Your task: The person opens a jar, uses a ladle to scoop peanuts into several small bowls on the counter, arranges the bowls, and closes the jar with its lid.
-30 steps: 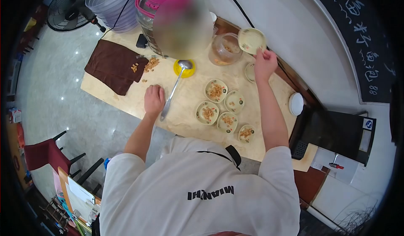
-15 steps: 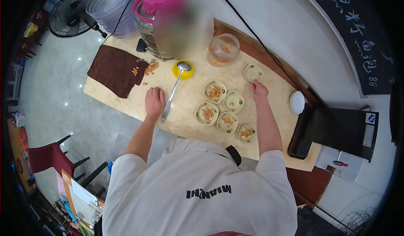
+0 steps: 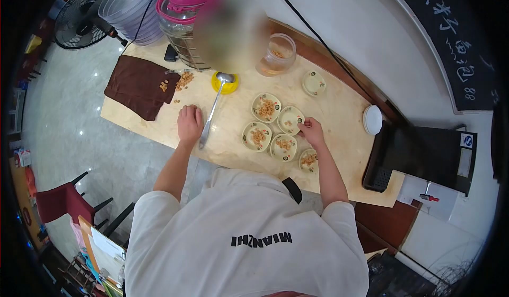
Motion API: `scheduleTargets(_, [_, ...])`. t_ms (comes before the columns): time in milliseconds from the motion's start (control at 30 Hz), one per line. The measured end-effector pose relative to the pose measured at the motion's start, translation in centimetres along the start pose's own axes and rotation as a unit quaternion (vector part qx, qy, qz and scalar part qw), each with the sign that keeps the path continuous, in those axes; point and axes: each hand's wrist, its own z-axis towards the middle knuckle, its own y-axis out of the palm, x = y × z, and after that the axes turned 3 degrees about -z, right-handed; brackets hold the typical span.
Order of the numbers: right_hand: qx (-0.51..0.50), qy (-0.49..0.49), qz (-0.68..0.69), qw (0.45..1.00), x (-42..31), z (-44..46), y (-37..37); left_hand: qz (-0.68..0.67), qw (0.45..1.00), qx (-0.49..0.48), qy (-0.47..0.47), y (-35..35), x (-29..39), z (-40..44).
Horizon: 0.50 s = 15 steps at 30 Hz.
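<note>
My right hand [image 3: 312, 131] is pinched at the rim of a small patterned bowl [image 3: 290, 118] holding a few light brown pieces. Around it stand similar bowls with more pieces: an upper-left bowl [image 3: 265, 107], a left bowl [image 3: 256, 136], a lower bowl [image 3: 283, 147] and a front-right bowl [image 3: 308, 161]. Farther back is another small bowl [image 3: 314, 83]. My left hand [image 3: 190, 122] rests on the table with its fingers together and loosely curled, and no object shows in it. Beside it lies a long-handled metal spoon [image 3: 211, 119], its head on a yellow round lid [image 3: 229, 86].
A brown cloth [image 3: 139, 85] lies at the left, with loose pieces [image 3: 184, 80] beside it. Behind are a large pink-lidded jar [image 3: 183, 37] and a clear plastic tub [image 3: 277, 56]. White lids [image 3: 373, 120] and a black appliance [image 3: 424, 156] stand at the right.
My right hand has left the bowl at the back right and come toward me and left, to the rim of a grouped bowl. My left hand stays beside the spoon. The view has shifted slightly.
</note>
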Motion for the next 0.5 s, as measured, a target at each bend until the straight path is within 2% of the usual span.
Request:
scheduleTargets(100, [0.034,0.017,0.054,0.998,-0.2,0.1,0.0,0.004,1.0,-0.001,-0.005,0.1,-0.2,-0.2])
scheduleTargets(167, [0.084,0.004,0.197,0.977,-2.2,0.0,-1.1,0.009,1.0,0.006,-0.013,0.0,-0.2,-0.1])
scheduleTargets(300, [0.135,-0.089,0.274,0.948,-11.1,0.6,-3.0,0.001,1.0,0.002,-0.017,-0.1,-0.1,-0.1])
scheduleTargets(433, [0.151,-0.218,0.224,0.938,-21.2,1.4,-1.7,0.011,1.0,-0.008,-0.025,0.0,-0.2,-0.1])
scheduleTargets(467, [0.151,-0.221,0.226,0.937,-22.6,2.4,-0.9,0.012,1.0,-0.005,-0.023,0.1,-0.2,-0.1])
scheduleTargets(500, [0.177,-0.264,0.156,0.935,-24.0,3.3,-0.2,0.012,1.0,-0.002,-0.025,0.1,-0.2,-0.2])
